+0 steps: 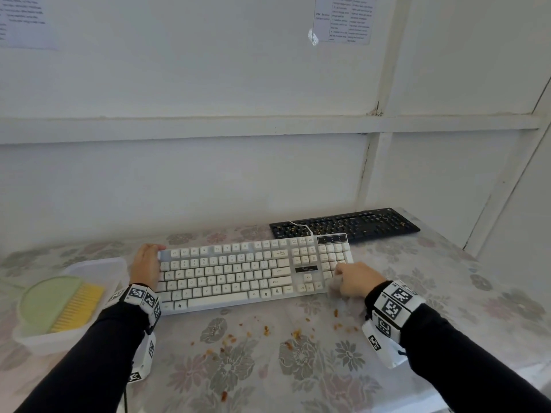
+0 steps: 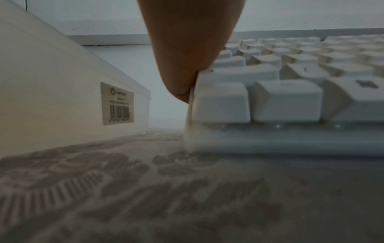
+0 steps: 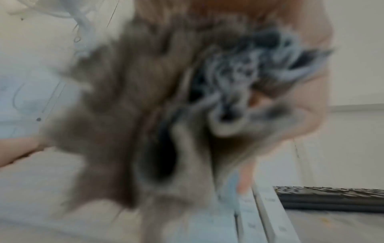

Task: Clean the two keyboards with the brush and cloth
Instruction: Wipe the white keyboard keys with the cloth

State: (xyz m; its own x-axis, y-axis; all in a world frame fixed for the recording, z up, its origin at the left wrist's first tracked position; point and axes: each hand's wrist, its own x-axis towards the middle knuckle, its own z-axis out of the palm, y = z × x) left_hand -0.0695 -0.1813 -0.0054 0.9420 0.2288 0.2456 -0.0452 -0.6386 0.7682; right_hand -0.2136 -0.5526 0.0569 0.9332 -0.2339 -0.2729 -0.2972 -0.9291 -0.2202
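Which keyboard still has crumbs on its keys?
The black keyboard at the back; brown crumbs dot its keys. The white keyboard in front looks clean.

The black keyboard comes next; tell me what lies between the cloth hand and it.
Only the white keyboard's right end: the right hand, bunching the cloth, rests on its number pad, and the black keyboard lies just behind it. The white cable crosses the black keyboard's left part.

We see a table (image 1: 447, 293) under a floral cover | on it: white keyboard (image 1: 238, 272) in front, black keyboard (image 1: 346, 225) behind, clear plastic box (image 1: 119, 266) at left, orange-brown crumbs (image 1: 295, 333) scattered near us.
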